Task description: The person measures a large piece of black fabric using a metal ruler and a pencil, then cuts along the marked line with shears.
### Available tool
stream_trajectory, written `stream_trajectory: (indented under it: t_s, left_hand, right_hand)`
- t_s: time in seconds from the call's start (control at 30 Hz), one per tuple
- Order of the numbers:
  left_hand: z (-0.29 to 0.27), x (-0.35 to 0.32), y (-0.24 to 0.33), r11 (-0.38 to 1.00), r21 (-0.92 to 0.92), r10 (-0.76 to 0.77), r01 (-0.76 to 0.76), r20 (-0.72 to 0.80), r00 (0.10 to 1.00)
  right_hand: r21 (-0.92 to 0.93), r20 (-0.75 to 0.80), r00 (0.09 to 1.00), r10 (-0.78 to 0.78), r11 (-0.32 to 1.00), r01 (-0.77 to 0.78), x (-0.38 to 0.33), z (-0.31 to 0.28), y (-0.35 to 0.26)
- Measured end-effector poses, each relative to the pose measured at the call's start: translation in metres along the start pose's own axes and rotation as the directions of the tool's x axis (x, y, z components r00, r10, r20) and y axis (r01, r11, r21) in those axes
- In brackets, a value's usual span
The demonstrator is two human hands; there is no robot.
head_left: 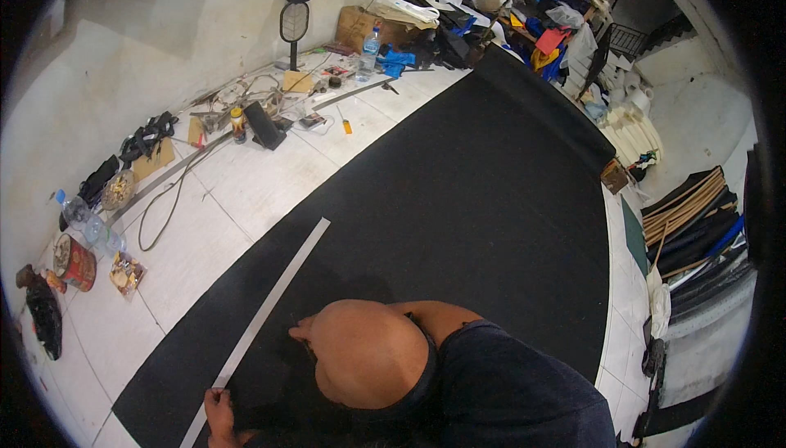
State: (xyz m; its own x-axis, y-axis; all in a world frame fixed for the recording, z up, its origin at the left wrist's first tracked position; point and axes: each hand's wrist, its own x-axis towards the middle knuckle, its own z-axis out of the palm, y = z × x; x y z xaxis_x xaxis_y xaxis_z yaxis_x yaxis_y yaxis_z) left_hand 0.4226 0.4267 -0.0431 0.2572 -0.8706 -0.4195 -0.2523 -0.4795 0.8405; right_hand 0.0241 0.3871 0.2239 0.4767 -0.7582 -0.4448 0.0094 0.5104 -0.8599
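A wide black sheet (458, 202) lies spread over the white tiled floor. A long grey metal ruler (274, 297) lies along it near its left edge. My left hand (219, 409) presses down on the ruler's near end at the bottom left. My right hand (301, 332) rests on the black sheet just right of the ruler, fingers bunched; whether it holds anything is hidden. A bare head and a dark-shirted shoulder (508, 391) fill the bottom centre and cover both forearms.
Along the left wall lie a red tin (75, 262), plastic bottles (75, 212), a cable (160, 211), a second long metal bar (164, 178) and small tools. A heap of coloured cloth (524, 14) stands at the back. Stacked sheets and rolls (696, 219) line the right side.
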Motion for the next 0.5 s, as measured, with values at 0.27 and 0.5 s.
stream_trajectory:
  t_s: [0.27, 0.5]
  left_hand:
    - [0.004, -0.006, 0.010, 1.000, -0.002, -0.010, 0.010, -0.006, 1.000]
    - [0.005, -0.010, 0.018, 1.000, 0.027, -0.010, 0.011, -0.026, 1.000]
  right_hand:
    - [0.013, -0.019, 1.000, 0.001, 1.000, -0.001, -0.002, 0.002, 0.001]
    - [0.024, -0.045, 0.999, -0.007, 1.000, 0.008, -0.004, 0.004, 0.000]
